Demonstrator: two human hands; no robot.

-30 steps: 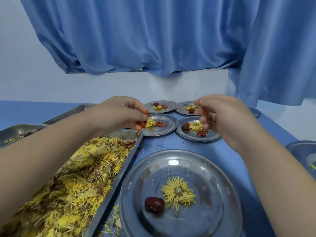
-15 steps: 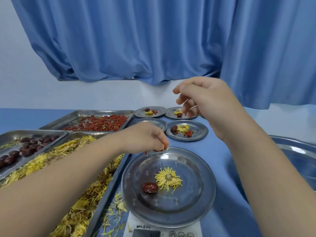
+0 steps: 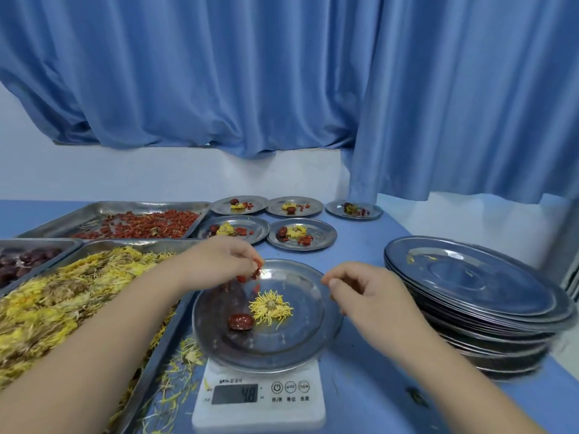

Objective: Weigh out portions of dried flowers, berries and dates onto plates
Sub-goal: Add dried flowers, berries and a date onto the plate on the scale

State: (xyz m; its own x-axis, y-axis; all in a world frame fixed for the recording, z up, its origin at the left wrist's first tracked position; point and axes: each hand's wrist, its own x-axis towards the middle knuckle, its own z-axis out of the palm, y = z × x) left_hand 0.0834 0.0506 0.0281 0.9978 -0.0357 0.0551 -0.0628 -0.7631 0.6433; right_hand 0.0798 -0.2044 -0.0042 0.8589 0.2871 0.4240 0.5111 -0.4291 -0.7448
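A steel plate (image 3: 300, 346) sits on a white digital scale (image 3: 260, 399). On it lie a yellow dried flower (image 3: 271, 307) and a dark red date (image 3: 240, 321). My left hand (image 3: 219, 261) hovers over the plate's far left rim and pinches several red berries (image 3: 255, 270); a few berries fall below its fingers. My right hand (image 3: 363, 296) hangs over the plate's right rim with fingers loosely curled, holding nothing that I can see.
Trays of yellow flowers (image 3: 62, 296), red berries (image 3: 144, 223) and dates (image 3: 22, 261) stand at the left. Several filled small plates (image 3: 302, 234) line the back. A stack of steel plates (image 3: 476, 296) stands at the right, near the table's edge.
My left hand moved from the berry tray to above the plate on the scale and is dropping berries. My right hand came down to the plate's right rim. The view tilted downward.
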